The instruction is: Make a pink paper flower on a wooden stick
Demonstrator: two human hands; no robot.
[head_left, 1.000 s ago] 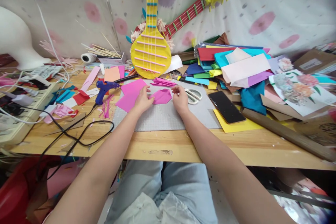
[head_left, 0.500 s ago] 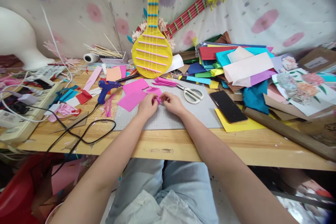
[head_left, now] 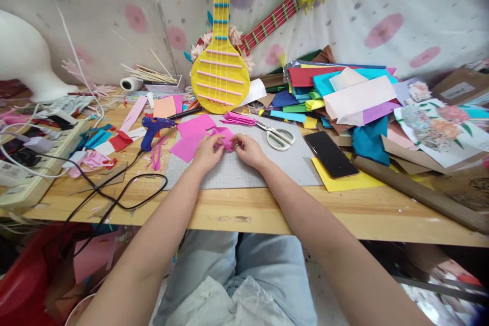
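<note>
A small piece of pink crepe paper (head_left: pixel 224 136) is pinched between my two hands over the grey cutting mat (head_left: pixel 244 175). My left hand (head_left: pixel 208 152) has its fingers closed on the paper's left edge. On the other side, my right hand (head_left: pixel 248 150) grips its right edge with curled fingers. Flat pink paper sheets (head_left: pixel 187 141) lie just beyond my left hand. A folded stack of pink strips (head_left: pixel 239 119) rests on the mat's far part, beside white-handled scissors (head_left: pixel 280 138).
A blue glue gun (head_left: pixel 153 130) with a looping black cable stands on the left, near a power strip (head_left: pixel 49 168). To the right are a phone (head_left: pixel 331 155), a brown tube (head_left: pixel 416 193) and piled coloured paper (head_left: pixel 359 94). Behind stands a yellow paper lute (head_left: pixel 221 79).
The pink paper is spread wider between my fingers and shows more of its surface. My left hand has shifted slightly left; the right has barely moved.
</note>
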